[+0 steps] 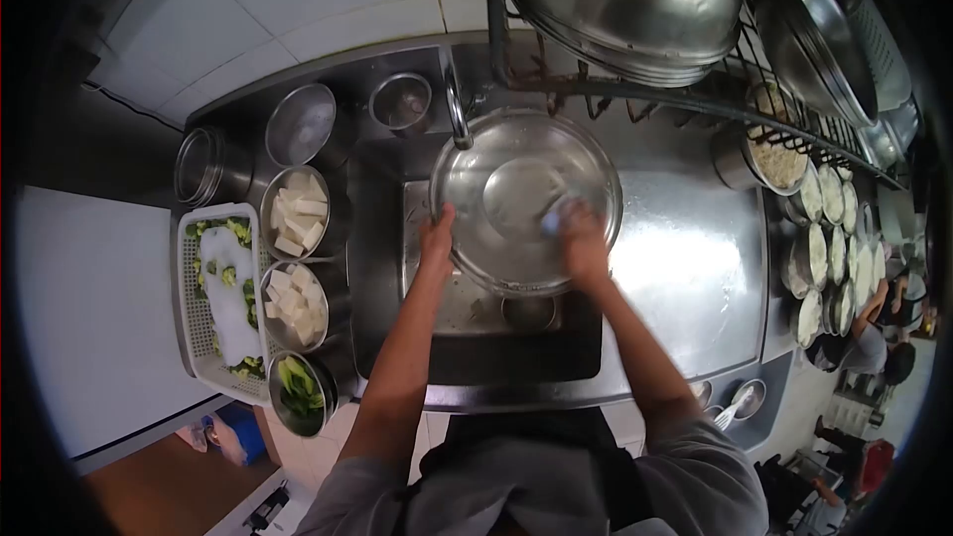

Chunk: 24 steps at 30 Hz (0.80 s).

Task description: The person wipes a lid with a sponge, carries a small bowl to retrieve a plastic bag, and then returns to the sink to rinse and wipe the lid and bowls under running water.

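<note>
A wide round steel bowl is held over the sink, its far edge close under the faucet. My left hand grips its left rim, with the thumb up along the edge. Over the right part of the bowl's wet surface is my right hand, blurred by motion. Its fingers are closed on a small bluish-white scrubbing pad pressed to the metal. Below the bowl, part of a small round dish shows on the sink floor.
Left of the sink stand bowls of white blocks, cut white chunks and green vegetables, beside a basket of broccoli and ice. A rack with stacked bowls overhangs the right counter. Several filled bowls and people are farther right.
</note>
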{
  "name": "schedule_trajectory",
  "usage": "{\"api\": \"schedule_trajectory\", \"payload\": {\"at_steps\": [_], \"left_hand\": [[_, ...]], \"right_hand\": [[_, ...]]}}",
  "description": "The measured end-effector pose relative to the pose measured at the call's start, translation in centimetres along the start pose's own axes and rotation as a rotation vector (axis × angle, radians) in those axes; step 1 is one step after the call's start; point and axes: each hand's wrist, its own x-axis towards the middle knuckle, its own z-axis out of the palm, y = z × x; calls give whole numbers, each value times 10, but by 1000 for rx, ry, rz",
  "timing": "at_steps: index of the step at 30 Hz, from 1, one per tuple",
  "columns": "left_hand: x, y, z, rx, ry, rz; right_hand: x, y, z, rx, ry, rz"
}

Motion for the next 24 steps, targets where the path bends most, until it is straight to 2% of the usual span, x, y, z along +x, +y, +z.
{"api": "schedule_trajectory", "payload": {"at_steps": [1, 3, 5, 7, 8, 9, 11, 12, 14, 15, 18, 20, 21, 22, 24], "left_hand": [[0, 2, 0, -72, -59, -15], [8, -7, -3, -78, 25, 19], [21, -13, -3, -55, 65, 49], [26, -20, -11, 26, 49, 42], [37, -22, -19, 25, -36, -13], [31, -14, -12, 0, -18, -14], [5, 3, 0, -50, 30, -26], [14, -11, -6, 70, 48, 24], [15, -22, 0, 54, 133, 77], [15, -24, 1, 47, 186, 101], [20, -31, -11, -51, 61, 88], [31, -31, -9, -36, 25, 105], [34, -30, -9, -8, 38, 110], [36, -31, -11, 24, 56, 113], [34, -41, -17, 56, 97, 90]], "right_hand": [[24, 26, -5, -153, 147, 14], [97, 19, 2, -211, 253, -9], [145, -50, 31, -128, 553, -126], [126, -126, 64, 35, 269, -191], [83, -135, 62, 197, 269, -253], [53, -139, 53, 352, 271, -312], [59, -119, 51, 191, 239, -379], [57, -110, 55, 119, 218, -407], [126, -80, 48, -165, 479, -299], [137, -60, 36, -150, 492, -222], [121, 12, -8, -101, 507, 57], [78, -9, 8, -43, 527, 111], [74, -5, 106, 100, 655, -3], [45, -51, 78, 154, 368, -234], [69, -102, 58, 278, 395, -230]]}}
